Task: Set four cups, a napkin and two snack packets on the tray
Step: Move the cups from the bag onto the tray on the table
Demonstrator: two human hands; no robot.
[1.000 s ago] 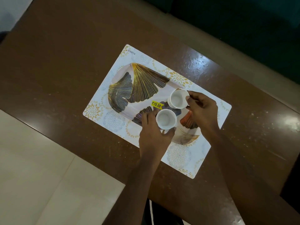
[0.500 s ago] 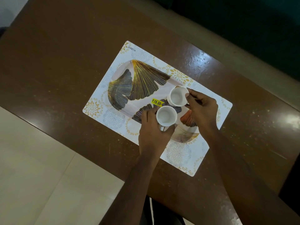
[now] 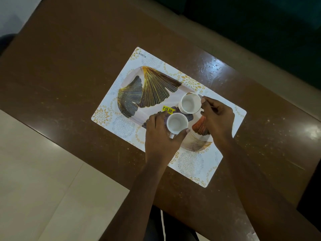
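An oval tray (image 3: 137,84) printed with gold and dark fan leaves lies on a white patterned placemat (image 3: 121,126). Two empty white cups stand over the tray's right half. My left hand (image 3: 161,138) wraps the nearer cup (image 3: 177,123) from the left, thumb and fingers around its wall. My right hand (image 3: 217,117) pinches the farther cup (image 3: 190,103) at its right side, where the handle is hidden by my fingers. A yellow price sticker (image 3: 167,110) sits on the tray just left of the cups. No napkin or snack packets are in view.
The placemat rests on a glossy brown table (image 3: 69,66) whose near edge runs diagonally above a pale tiled floor (image 3: 34,171). A lighter ledge (image 3: 243,54) and dark space lie beyond the far edge.
Both hands have kept their cups and shifted them only slightly on the tray; the farther cup now looks more upright. The view has drifted a little.
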